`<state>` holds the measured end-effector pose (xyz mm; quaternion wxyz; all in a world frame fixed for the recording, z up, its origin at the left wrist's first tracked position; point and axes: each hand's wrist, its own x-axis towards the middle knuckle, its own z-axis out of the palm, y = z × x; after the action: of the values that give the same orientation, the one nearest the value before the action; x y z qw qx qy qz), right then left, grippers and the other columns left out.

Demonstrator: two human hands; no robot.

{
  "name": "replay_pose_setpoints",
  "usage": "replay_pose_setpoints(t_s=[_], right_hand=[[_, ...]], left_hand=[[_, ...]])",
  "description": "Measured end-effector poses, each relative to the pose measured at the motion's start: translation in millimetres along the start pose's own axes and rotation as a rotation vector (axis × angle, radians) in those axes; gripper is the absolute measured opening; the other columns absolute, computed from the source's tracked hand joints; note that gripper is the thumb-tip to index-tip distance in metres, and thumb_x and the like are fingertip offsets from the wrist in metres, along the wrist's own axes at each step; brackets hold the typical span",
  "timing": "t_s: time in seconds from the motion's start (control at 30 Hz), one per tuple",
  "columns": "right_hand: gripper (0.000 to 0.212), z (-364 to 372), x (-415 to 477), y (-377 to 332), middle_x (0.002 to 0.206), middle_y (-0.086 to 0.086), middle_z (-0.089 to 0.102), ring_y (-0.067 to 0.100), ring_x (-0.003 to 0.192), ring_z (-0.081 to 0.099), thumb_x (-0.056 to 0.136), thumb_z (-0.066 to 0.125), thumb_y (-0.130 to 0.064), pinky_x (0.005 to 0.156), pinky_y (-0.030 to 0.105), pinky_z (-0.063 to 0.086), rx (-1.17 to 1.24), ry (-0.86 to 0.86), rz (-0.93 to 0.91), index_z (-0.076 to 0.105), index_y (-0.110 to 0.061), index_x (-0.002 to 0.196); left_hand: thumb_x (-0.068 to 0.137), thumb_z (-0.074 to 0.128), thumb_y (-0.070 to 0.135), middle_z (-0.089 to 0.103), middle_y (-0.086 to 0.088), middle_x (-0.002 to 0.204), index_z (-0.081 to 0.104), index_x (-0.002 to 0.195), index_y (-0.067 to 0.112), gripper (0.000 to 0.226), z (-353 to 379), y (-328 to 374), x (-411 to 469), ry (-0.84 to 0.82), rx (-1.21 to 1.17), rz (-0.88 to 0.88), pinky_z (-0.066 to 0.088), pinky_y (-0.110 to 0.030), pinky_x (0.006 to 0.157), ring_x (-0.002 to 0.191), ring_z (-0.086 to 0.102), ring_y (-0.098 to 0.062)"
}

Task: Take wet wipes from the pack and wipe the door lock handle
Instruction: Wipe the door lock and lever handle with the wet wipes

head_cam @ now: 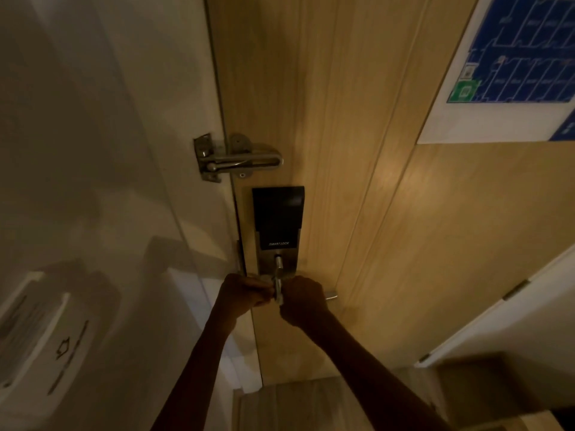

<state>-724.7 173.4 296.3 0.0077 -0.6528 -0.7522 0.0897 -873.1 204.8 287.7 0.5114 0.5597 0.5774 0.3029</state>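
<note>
The black and silver smart lock (278,217) is mounted on the wooden door (357,181). Its metal lever handle (331,296) juts out to the right below the lock plate, and only its tip and neck show. My right hand (303,301) is closed around the lever. My left hand (241,290) is curled at the lever's neck, touching the right hand. A small pale strip (278,294) shows between the two hands; I cannot tell whether it is a wipe or bare metal. No pack of wipes is in view.
A metal swing-bar door guard (236,160) sits above the lock, bridging door and frame. A blue floor-plan sign (513,66) hangs at the upper right. A white wall (93,150) with a white card holder (34,331) is on the left. A white cabinet door (513,321) stands at the right.
</note>
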Motion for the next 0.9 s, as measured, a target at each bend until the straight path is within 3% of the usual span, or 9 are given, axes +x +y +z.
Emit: replay_pose_setpoints(t_s=[0.1,0.2,0.33,0.43,0.53,0.6,0.77,0.83,0.9], right_hand=[[0.022,-3.1,-2.0,9.5,0.106,0.011,0.062,0.028,0.096,0.061,0.089,0.052,-0.021,0.080,0.035,0.048,0.006,-0.011,0.020,0.059,-0.008,0.105],[0.024,-4.0,-3.4,30.1,0.109,0.011,0.061,0.028,0.098,0.061,0.089,0.050,-0.022,0.082,0.036,0.048,-0.064,-0.051,0.052,0.058,-0.009,0.107],[0.017,-0.6,1.7,-2.4,0.101,0.010,0.065,0.027,0.095,0.063,0.088,0.053,-0.016,0.083,0.036,0.048,-0.044,0.017,-0.010,0.061,-0.008,0.101],[0.018,4.5,-3.0,4.2,0.098,0.010,0.066,0.026,0.092,0.064,0.092,0.050,-0.022,0.085,0.036,0.050,0.016,0.066,-0.012,0.060,-0.009,0.099],[0.052,-1.1,-10.1,32.8,0.120,0.013,0.057,0.031,0.110,0.054,0.087,0.059,-0.040,0.102,0.044,0.036,-0.144,-0.042,-0.014,0.044,-0.010,0.128],[0.071,-2.9,-14.4,38.4,0.127,0.014,0.051,0.033,0.115,0.049,0.081,0.067,-0.044,0.102,0.046,0.034,-0.163,-0.027,0.002,0.036,-0.010,0.135],[0.034,27.4,-26.3,8.0,0.103,0.010,0.065,0.026,0.096,0.062,0.083,0.068,-0.017,0.096,0.042,0.043,-0.065,0.142,-0.035,0.056,-0.009,0.113],[0.017,22.7,-16.0,0.2,0.079,0.005,0.069,0.020,0.074,0.067,0.077,0.074,-0.016,0.083,0.039,0.053,-0.002,0.186,0.011,0.064,-0.012,0.090],[0.014,4.6,-4.7,-3.0,0.082,0.004,0.066,0.019,0.074,0.065,0.078,0.071,-0.019,0.075,0.034,0.055,0.008,0.102,0.054,0.064,-0.012,0.089]], left_hand=[[0.071,0.078,0.002,0.072,0.006,0.056,0.075,0.059,0.027,0.028,-0.9,1.1,-1.4,0.010,-0.024,-0.027,0.058,-0.026,0.066,0.061,0.070,-0.014],[0.071,0.076,-0.005,0.073,0.000,0.060,0.075,0.069,0.012,0.017,0.3,1.6,-4.6,0.023,-0.175,-0.086,0.058,-0.022,0.061,0.063,0.072,-0.015],[0.073,0.075,-0.003,0.072,0.007,0.057,0.073,0.071,0.012,0.015,-0.3,1.3,-2.2,-0.008,-0.095,-0.061,0.054,-0.015,0.055,0.059,0.070,-0.007],[0.071,0.077,-0.003,0.073,0.004,0.060,0.074,0.074,0.010,0.013,0.3,0.2,-2.0,0.014,-0.104,-0.065,0.058,-0.025,0.064,0.065,0.072,-0.014],[0.072,0.074,-0.007,0.074,0.000,0.061,0.074,0.075,0.007,0.014,1.9,-0.7,-4.0,0.022,-0.202,-0.085,0.058,-0.021,0.059,0.062,0.072,-0.014],[0.073,0.074,-0.007,0.073,0.001,0.060,0.074,0.071,0.010,0.017,2.8,-1.1,-4.2,0.016,-0.213,-0.087,0.058,-0.019,0.058,0.060,0.072,-0.012],[0.074,0.076,0.003,0.073,0.006,0.060,0.074,0.070,0.019,0.017,1.3,-1.0,-3.7,0.001,-0.089,-0.045,0.058,-0.020,0.063,0.061,0.071,-0.009],[0.075,0.076,0.003,0.072,0.011,0.057,0.073,0.069,0.022,0.020,1.0,-0.4,-3.4,-0.013,-0.051,-0.022,0.057,-0.017,0.060,0.059,0.069,-0.005],[0.077,0.074,0.004,0.068,0.018,0.052,0.072,0.073,0.024,0.020,0.3,2.3,-3.6,-0.037,0.016,0.010,0.052,-0.010,0.055,0.055,0.067,0.001]])
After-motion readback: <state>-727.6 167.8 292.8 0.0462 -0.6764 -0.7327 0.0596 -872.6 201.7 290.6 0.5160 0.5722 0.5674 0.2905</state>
